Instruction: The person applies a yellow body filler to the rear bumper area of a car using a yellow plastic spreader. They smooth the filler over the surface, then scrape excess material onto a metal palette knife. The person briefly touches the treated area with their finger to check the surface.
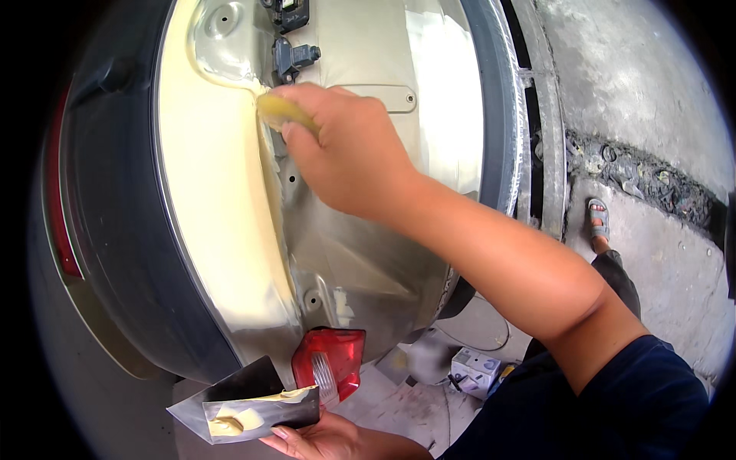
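Cream filler (211, 169) already coats the left side of the car's body panel (360, 264), thinning toward the lower corner by the red tail lamp (337, 356); the raised ridge along its right edge seems left to smooth. Near that edge's upper end, the right hand (353, 149) pinches a yellow spreader (284, 113), forearm slanting up from lower right. Below the lamp, the left hand (326, 438) clasps a filler-smeared dark board (264, 382), thumb uppermost.

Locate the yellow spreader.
In the head view, the yellow spreader is above and left of centre, in the right hand, at the edge of the cream filler.
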`<action>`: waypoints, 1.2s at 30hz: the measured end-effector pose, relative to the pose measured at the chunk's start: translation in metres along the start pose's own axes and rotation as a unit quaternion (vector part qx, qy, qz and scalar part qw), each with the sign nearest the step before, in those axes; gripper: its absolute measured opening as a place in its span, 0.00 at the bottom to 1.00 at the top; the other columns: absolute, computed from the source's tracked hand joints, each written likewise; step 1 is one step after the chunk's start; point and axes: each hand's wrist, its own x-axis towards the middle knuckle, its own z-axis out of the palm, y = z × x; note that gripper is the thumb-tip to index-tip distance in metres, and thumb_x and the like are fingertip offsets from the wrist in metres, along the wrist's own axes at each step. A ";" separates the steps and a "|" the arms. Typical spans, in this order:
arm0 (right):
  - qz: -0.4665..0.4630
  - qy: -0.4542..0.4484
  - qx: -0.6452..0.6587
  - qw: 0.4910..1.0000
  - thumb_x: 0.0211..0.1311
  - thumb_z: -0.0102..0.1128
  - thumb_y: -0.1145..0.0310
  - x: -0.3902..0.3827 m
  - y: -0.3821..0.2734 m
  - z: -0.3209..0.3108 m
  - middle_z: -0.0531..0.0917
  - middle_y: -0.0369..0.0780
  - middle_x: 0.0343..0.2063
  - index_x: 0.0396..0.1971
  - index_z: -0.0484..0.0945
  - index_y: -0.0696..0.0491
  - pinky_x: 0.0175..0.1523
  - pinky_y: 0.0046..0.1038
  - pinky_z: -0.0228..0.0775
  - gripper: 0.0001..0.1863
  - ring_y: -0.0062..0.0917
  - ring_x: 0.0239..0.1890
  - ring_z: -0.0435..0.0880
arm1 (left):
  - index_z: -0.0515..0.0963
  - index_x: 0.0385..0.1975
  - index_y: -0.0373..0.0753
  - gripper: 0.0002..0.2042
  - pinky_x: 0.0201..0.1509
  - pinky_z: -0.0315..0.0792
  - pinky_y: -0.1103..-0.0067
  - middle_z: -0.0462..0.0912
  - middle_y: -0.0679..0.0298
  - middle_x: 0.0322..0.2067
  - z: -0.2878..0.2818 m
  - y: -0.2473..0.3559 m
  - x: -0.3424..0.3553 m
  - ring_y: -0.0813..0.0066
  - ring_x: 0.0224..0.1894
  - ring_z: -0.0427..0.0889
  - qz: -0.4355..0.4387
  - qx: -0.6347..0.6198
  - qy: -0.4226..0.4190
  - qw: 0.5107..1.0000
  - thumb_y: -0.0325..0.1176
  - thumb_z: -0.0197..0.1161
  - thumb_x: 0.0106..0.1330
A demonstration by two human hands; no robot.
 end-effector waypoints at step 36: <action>-0.044 -0.101 0.014 0.994 0.53 0.53 0.76 -0.036 0.017 0.002 0.80 0.44 0.29 0.45 0.77 0.54 0.39 0.33 0.72 0.17 0.37 0.35 0.78 | 0.56 0.63 0.28 0.26 0.66 0.57 0.66 0.61 0.49 0.62 0.011 -0.001 0.001 0.59 0.61 0.64 -0.005 0.002 -0.009 1.000 0.31 0.52 0.67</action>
